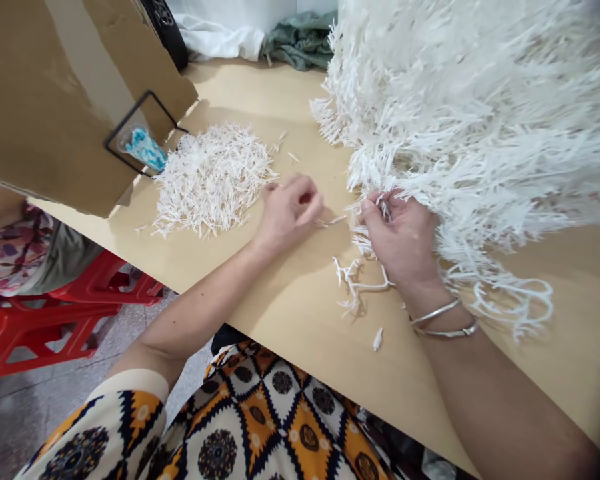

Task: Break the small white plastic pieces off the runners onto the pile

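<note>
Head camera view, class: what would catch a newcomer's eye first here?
The huge heap of tangled white plastic strands fills the upper right of the tan wooden table. The right hand grips strands at its edge, while the left hand pinches a small piece beside it. A smaller pile of loose white plastic slivers lies left of the hands.

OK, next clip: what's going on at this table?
A person sits at a wooden table handling white plastic pieces. The right hand grips strands at the edge of a big tangled white heap. The left hand is closed beside it, apparently pinching a small piece. A pile of loose short pieces lies further left, near a cardboard box.
</note>
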